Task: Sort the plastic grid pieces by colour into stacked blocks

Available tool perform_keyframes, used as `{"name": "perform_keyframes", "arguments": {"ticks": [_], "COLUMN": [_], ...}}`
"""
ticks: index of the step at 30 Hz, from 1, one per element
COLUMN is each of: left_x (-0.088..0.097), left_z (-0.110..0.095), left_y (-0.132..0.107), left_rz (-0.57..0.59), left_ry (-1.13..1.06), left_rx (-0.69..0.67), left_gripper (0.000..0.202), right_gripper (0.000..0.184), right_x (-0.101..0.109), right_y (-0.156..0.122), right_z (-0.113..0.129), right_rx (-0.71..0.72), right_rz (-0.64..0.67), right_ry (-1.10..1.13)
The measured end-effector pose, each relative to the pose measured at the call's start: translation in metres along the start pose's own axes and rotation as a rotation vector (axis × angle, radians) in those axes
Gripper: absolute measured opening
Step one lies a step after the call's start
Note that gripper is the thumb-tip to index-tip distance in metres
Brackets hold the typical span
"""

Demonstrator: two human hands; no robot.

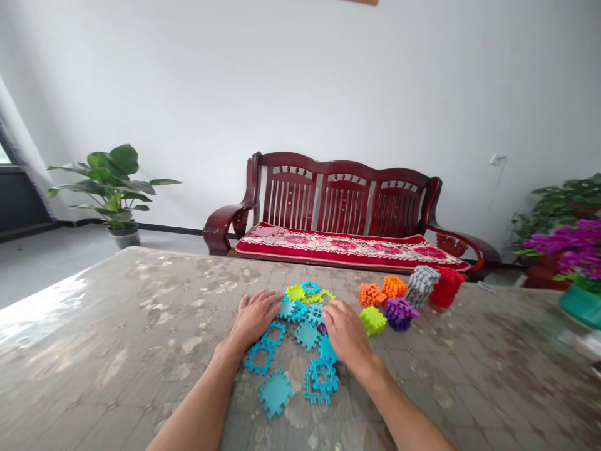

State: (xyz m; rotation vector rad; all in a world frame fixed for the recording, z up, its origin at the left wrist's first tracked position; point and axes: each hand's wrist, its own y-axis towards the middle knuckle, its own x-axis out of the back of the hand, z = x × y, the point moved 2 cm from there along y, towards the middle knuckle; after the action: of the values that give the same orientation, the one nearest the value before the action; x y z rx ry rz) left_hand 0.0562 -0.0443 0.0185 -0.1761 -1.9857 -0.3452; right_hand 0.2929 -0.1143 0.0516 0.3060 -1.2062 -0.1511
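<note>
My left hand (257, 318) lies palm down on the left side of a loose spread of interlocking plastic tiles. Its fingers are stretched out and reach the edge of a blue tile (285, 309). On the right side, my right hand (346, 332) rests over the spread, fingers slightly bent and touching a blue lattice tile (315, 314); nothing shows gripped in it. Between the hands lie a solid blue tile (307, 336) and lime-green tiles (295, 292). Closer to me are blue frame tiles (260, 357), a solid tile (275, 393) and two overlapping frames (323, 376).
Right of my right hand stand stacks of tiles: lime green (373, 320), purple (400, 313), orange (394, 287), grey (423, 285) and red (447, 287). A patterned cover lies on the table (154, 326). A flowerpot (581, 305) is at the right; a wooden bench (342, 200) stands behind.
</note>
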Motion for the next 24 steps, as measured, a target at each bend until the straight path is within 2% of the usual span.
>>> {"name": "perform_keyframes", "arguments": {"ticks": [4, 10, 15, 19, 24], "left_x": [-0.002, -0.001, 0.002, 0.002, -0.001], "left_z": [0.001, 0.001, -0.003, -0.002, 0.001], "left_y": [0.001, 0.001, -0.001, 0.0, 0.001], "left_rz": [-0.015, -0.019, -0.025, -0.029, -0.035], "left_ry": [0.011, 0.026, 0.018, 0.014, 0.01], "left_rx": [0.001, 0.011, 0.005, 0.009, 0.006], "left_gripper": [0.042, 0.04, 0.04, 0.039, 0.04], "right_gripper": [0.032, 0.029, 0.032, 0.04, 0.024], "right_x": [0.0, -0.014, -0.022, -0.025, -0.022], "right_y": [0.033, 0.074, 0.084, 0.086, 0.086], "right_z": [-0.012, -0.011, -0.011, -0.018, -0.027], "right_rx": [-0.156, -0.282, -0.326, -0.329, -0.33], "right_rz": [-0.04, 0.147, 0.155, 0.106, 0.002], "right_ry": [-0.023, -0.175, -0.138, -0.039, 0.2]}}
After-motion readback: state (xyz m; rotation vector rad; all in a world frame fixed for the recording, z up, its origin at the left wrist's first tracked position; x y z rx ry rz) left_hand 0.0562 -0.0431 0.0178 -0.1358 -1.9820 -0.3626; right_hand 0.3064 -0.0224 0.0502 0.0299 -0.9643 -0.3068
